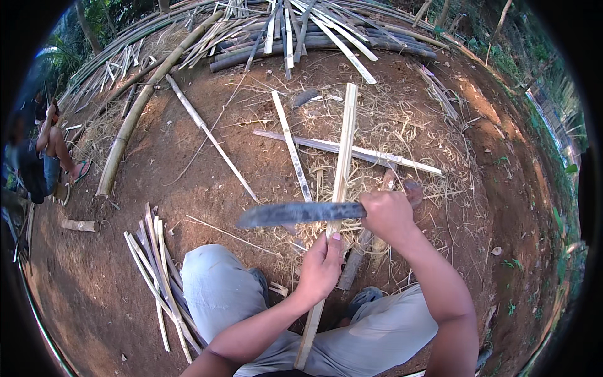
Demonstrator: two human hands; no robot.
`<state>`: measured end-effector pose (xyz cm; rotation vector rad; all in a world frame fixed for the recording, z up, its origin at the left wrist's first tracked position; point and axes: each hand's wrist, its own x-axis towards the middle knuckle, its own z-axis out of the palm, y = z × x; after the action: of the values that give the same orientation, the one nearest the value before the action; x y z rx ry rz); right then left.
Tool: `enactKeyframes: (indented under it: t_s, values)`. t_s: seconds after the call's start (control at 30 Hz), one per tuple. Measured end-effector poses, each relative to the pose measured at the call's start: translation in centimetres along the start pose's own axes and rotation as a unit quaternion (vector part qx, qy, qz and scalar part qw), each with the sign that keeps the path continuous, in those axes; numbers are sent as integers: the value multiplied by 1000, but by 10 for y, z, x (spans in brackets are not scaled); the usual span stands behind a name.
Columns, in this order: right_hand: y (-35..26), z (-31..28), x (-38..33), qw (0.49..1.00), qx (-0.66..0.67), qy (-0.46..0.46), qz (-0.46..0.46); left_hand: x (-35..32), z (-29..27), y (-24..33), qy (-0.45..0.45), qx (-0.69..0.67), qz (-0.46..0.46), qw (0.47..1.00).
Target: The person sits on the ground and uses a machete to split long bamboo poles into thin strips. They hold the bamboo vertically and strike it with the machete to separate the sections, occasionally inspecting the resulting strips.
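Note:
A long pale bamboo strip [345, 144] runs from between my knees up and away from me, its far end raised. My left hand [321, 267] is closed round its lower part, the thumb along the strip. My right hand [387, 217] grips the handle of a machete [295, 214], which is hidden inside the fist. The dark, broad blade points left and crosses the strip just above my left hand; it looks slightly blurred. Whether the edge bites into the bamboo I cannot tell. Beneath them lie a short piece of wood [357, 257] and curled shavings [402, 135].
Loose bamboo strips [157, 264] lie left of my knee. Two more strips [290, 141] [345, 148] cross the ground ahead. A thick bamboo pole [147, 94] stretches to the far left; a large bamboo pile [314, 41] spans the back. Another person [47, 147] sits at the left edge.

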<state>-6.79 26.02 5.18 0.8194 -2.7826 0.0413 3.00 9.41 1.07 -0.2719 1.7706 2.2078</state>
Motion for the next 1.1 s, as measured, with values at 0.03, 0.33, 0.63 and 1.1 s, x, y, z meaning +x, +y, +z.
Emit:
enactKeyframes:
  t_s: [0.03, 0.33, 0.63, 1.1]
  values:
    - [7, 5, 3, 1000, -7, 18, 7, -1, 5, -8, 9, 22, 8, 1000]
    - [46, -16, 11, 989, 49, 41, 134, -11, 10, 3, -43, -25, -4, 999]
    - [78, -19, 29, 938, 148, -45, 309, -22, 21, -12, -33, 106, 84, 990]
    - [73, -14, 41, 993, 29, 11, 113, -10, 13, -16, -54, 41, 47, 997]
